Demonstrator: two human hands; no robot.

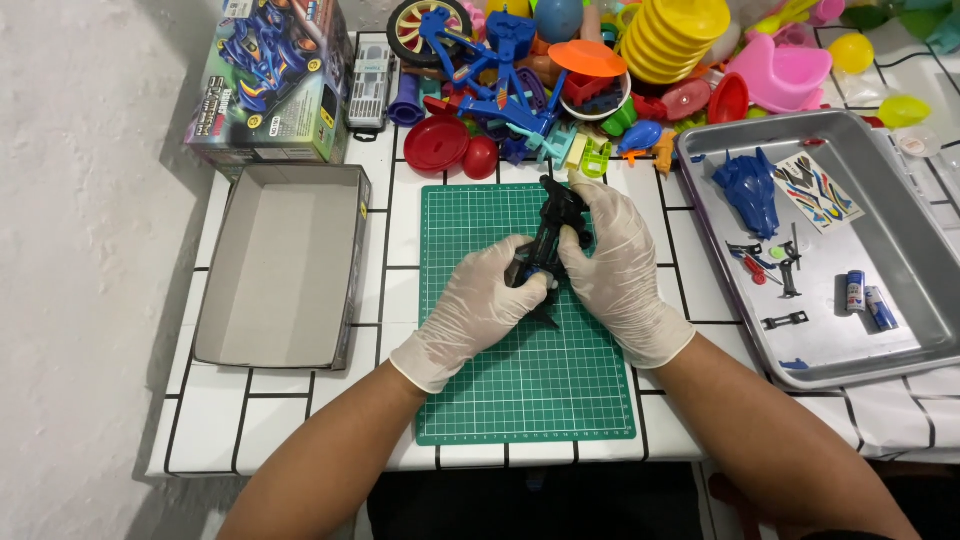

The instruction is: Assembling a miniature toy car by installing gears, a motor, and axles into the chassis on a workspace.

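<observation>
Gloved hands [545, 285], one black chassis [548, 235]

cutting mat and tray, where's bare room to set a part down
Free: the near half of the green cutting mat below the gloved hands, the empty box lid left, and the metal tray's right side. Crowded: the toy pile behind the mat.

I wear thin, cream-white disposable gloves on both hands. The one on my left hand [478, 305] wrinkles across the back and ends in a rolled cuff just past the wrist. The one on my right hand [617, 268] fits the same way, creased at the knuckles, its cuff slightly flared. Above the cuffs my forearms are bare, with no sleeves showing.
</observation>
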